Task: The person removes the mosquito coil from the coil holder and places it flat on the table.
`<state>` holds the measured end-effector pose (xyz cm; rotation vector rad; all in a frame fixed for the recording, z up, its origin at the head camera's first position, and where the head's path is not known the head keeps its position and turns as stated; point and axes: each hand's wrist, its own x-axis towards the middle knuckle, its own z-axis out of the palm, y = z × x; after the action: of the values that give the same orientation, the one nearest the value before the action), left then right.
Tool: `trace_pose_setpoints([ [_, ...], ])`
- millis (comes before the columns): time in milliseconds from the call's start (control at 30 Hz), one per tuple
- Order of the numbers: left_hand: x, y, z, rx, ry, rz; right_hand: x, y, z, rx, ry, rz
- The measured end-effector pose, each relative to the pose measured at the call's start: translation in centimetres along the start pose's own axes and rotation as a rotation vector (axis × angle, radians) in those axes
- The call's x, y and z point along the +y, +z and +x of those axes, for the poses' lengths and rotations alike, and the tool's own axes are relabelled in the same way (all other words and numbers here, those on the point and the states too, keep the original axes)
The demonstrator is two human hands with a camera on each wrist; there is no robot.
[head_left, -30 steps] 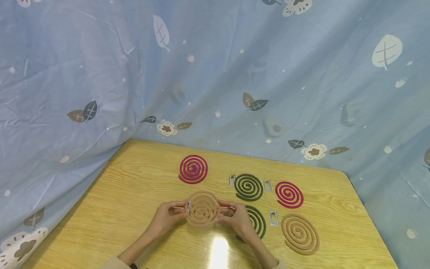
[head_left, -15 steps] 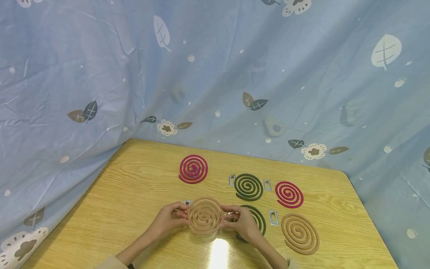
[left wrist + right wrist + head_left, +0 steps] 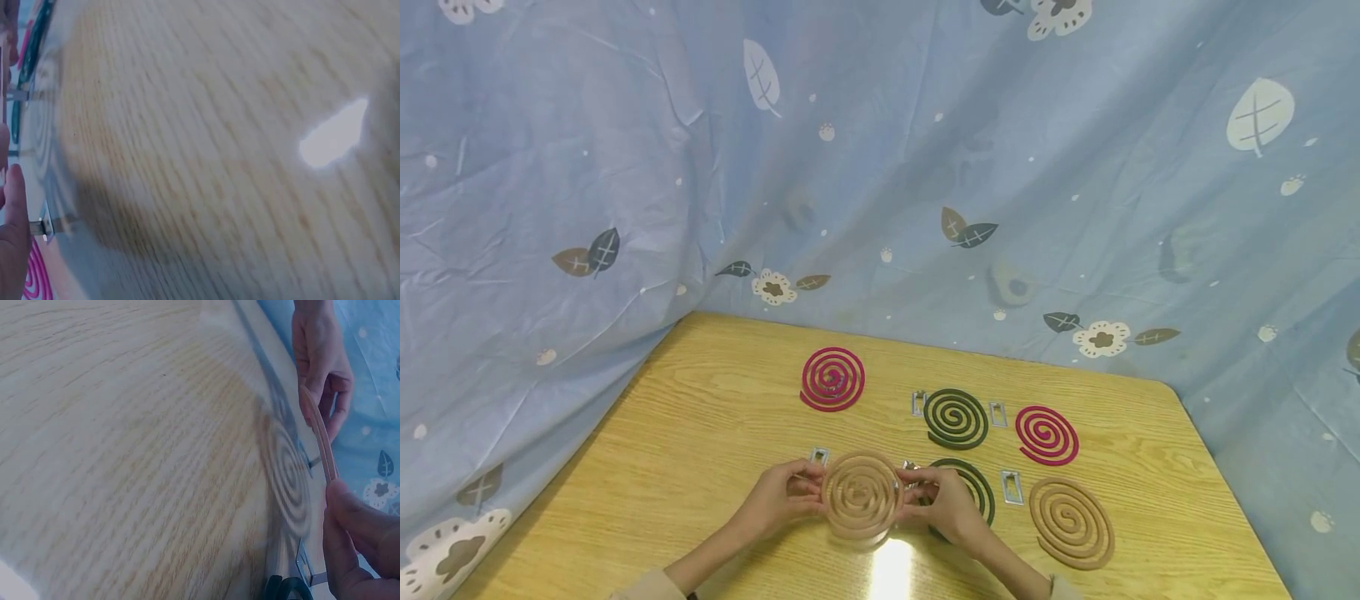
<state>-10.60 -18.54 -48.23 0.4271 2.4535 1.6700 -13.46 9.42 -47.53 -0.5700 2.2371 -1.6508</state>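
A tan mosquito coil (image 3: 862, 495) is held between both hands, raised off the table and facing the head camera. My left hand (image 3: 784, 497) pinches its left rim with thumb and fingers. On the opposite rim, my right hand (image 3: 943, 505) has a similar pinch. The right wrist view catches the coil (image 3: 321, 439) edge-on, with what looks like two layers, between the left hand (image 3: 322, 356) and the right hand (image 3: 362, 544). Only some fingers of the left hand (image 3: 14, 228) show in the left wrist view. A green coil (image 3: 976, 492) is partly hidden behind my right hand.
On the wooden table (image 3: 700, 400) lie a magenta coil (image 3: 832, 360), another green coil (image 3: 956, 419), a second magenta coil (image 3: 1047, 435) and a flat tan coil (image 3: 1071, 523). Small metal stands lie around, one (image 3: 819, 456) beyond my left hand, another (image 3: 1011, 487) at right. A blue curtain hangs behind.
Both hands have brought the tan coil slightly toward the person and to the right. The metal stand beyond the left hand now shows past the coil. The coils on the table have stayed put.
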Motion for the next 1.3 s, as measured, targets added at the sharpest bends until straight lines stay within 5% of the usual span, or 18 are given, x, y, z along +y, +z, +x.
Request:
trace_pose_setpoints([
  [400,-0.5,0.2,-0.2,0.008,0.013,-0.013,0.3,0.2,-0.1,0.000,0.027,0.094],
  [1300,-1.1,-0.5,0.4,0.026,0.035,0.002,0.4,1.1,1.0,0.048,-0.014,-0.064],
])
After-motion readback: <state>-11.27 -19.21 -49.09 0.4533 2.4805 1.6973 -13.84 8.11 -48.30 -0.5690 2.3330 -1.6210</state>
